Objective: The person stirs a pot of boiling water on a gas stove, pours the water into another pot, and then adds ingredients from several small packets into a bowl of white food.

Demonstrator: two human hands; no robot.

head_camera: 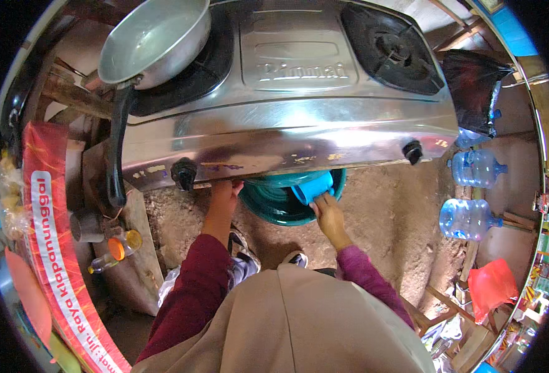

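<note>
My right hand (pixel 328 212) grips the handle of a blue plastic dipper (pixel 312 187). The dipper tilts over a dark green plastic basin (pixel 279 215), which sits low, partly under the front of a steel Rinnai gas stove (pixel 284 126). A teal plastic rim (pixel 286 179) shows inside the basin, just below the stove edge; I cannot tell if it is a lid or another vessel. My left hand (pixel 228 189) reaches to the stove's lower front edge, left of the basin. Its fingers are mostly hidden there, so any hold is unclear.
An aluminium frying pan (pixel 162 42) rests on the left burner, its black handle (pixel 118 149) jutting towards me. Large water bottles (pixel 470 219) and a black plastic bag (pixel 472 88) are on the right. A red printed banner (pixel 64 261) and orange-lidded jar (pixel 125 245) are at left.
</note>
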